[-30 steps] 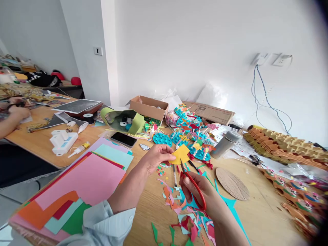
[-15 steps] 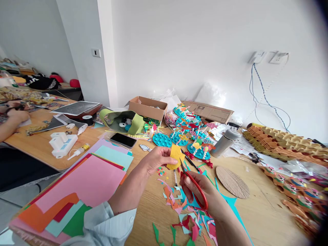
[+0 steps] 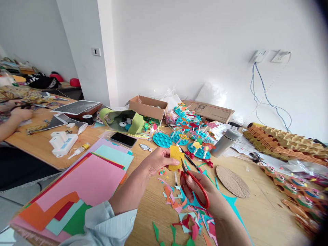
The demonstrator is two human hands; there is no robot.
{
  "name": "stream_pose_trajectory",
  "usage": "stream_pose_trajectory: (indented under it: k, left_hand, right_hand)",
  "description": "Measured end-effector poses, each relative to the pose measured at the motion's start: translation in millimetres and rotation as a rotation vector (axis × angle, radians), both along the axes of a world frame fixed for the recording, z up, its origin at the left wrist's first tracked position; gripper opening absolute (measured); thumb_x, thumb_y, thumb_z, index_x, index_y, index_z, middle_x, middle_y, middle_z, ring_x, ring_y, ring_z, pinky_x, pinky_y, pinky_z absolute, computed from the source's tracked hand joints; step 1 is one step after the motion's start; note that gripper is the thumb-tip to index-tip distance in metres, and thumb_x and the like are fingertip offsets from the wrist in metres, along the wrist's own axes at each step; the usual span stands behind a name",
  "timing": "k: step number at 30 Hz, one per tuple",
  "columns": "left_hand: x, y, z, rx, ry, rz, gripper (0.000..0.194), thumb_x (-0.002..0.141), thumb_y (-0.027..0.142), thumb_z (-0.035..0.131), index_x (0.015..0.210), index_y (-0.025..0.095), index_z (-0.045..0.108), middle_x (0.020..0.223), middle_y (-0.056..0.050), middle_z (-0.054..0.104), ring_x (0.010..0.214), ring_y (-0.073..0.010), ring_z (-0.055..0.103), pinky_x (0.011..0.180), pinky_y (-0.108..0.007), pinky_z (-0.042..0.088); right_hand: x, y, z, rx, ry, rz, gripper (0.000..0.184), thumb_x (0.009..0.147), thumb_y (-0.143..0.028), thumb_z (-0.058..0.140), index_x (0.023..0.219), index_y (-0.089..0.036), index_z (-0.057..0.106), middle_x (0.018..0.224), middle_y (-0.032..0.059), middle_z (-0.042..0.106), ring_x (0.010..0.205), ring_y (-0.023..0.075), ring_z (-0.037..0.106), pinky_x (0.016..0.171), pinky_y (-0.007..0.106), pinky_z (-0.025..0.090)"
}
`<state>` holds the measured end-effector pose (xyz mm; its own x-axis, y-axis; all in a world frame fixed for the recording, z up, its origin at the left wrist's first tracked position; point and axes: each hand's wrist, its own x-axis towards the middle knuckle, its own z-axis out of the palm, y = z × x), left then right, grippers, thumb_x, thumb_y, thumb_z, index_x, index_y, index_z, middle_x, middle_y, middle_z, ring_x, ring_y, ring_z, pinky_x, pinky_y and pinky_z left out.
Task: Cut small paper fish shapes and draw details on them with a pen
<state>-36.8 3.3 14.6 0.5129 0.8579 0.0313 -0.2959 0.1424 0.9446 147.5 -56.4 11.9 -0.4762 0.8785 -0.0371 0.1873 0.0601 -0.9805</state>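
Observation:
My left hand (image 3: 159,161) pinches a small yellow paper piece (image 3: 176,158) between thumb and fingers, above the wooden table (image 3: 256,212). My right hand (image 3: 200,194) grips red-handled scissors (image 3: 196,189), with the fingers through the loops. The scissor blades point up and to the left, and their tips sit just right of the yellow paper. I cannot tell whether they touch it. Coloured paper scraps (image 3: 176,201) lie scattered on the table under my right hand.
A stack of coloured card (image 3: 79,181) lies left of my hands. Beyond stand a phone (image 3: 122,139), a cardboard box (image 3: 147,106) and teal paper crafts (image 3: 162,139). A steel flask (image 3: 224,142) and a cardboard oval (image 3: 232,181) are to the right. A co-worker's hand (image 3: 20,114) works at the far left.
The yellow paper now looks narrower, and my left hand has turned it. Both hands have shifted slightly right, and the scissors have stayed close beside the paper.

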Motion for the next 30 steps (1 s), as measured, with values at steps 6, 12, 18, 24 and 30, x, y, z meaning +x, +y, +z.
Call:
stream_pose_trajectory:
  k: [6, 12, 18, 24, 30]
  left_hand:
    - [2.5, 0.0, -1.5, -0.01, 0.022, 0.023, 0.033, 0.055, 0.036, 0.08, 0.073, 0.011, 0.069, 0.066, -0.002, 0.063, 0.059, -0.011, 0.055, 0.058, -0.022, 0.039]
    - [4.2, 0.8, -1.9, -0.014, 0.022, 0.051, 0.033, 0.055, 0.035, 0.079, 0.074, 0.011, 0.069, 0.066, -0.002, 0.062, 0.058, -0.0105, 0.052, 0.057, -0.022, 0.038]
    - [6.2, 1.0, -2.2, -0.029, 0.009, 0.073, 0.032, 0.054, 0.036, 0.078, 0.072, 0.011, 0.069, 0.068, -0.003, 0.063, 0.058, -0.0115, 0.053, 0.058, -0.023, 0.039]
    - [8.9, -1.4, 0.0, -0.039, 0.002, 0.085, 0.034, 0.052, 0.035, 0.078, 0.074, 0.01, 0.071, 0.068, -0.004, 0.064, 0.058, -0.0113, 0.053, 0.058, -0.022, 0.038]
    - [9.4, -2.7, 0.6, -0.02, 0.014, 0.074, 0.033, 0.053, 0.036, 0.078, 0.071, 0.011, 0.069, 0.069, -0.004, 0.064, 0.06, -0.0118, 0.053, 0.059, -0.023, 0.039]
  right_hand:
    - [1.1, 1.8, -3.0, 0.017, 0.019, 0.007, 0.043, 0.092, -0.057, 0.046, 0.075, -0.019, 0.051, 0.051, -0.0033, 0.049, 0.048, 0.0108, 0.042, 0.05, 0.025, 0.029]
    - [0.1, 2.3, -3.1, 0.021, 0.039, 0.009, 0.041, 0.093, -0.056, 0.044, 0.077, -0.019, 0.055, 0.053, -0.0019, 0.051, 0.051, 0.0129, 0.044, 0.053, 0.027, 0.032]
    - [0.0, 1.7, -3.6, 0.046, 0.085, 0.016, 0.039, 0.095, -0.052, 0.042, 0.077, -0.021, 0.056, 0.054, -0.0011, 0.053, 0.054, 0.0147, 0.047, 0.059, 0.028, 0.036]
    - [-0.7, 1.7, -6.1, 0.037, 0.093, -0.002, 0.038, 0.095, -0.053, 0.042, 0.081, -0.02, 0.056, 0.054, -0.0012, 0.054, 0.052, 0.0146, 0.047, 0.058, 0.029, 0.036]
    - [-1.6, 1.8, -5.5, 0.037, 0.078, -0.009, 0.041, 0.093, -0.057, 0.042, 0.081, -0.021, 0.056, 0.054, -0.0006, 0.053, 0.052, 0.0158, 0.048, 0.057, 0.029, 0.037]
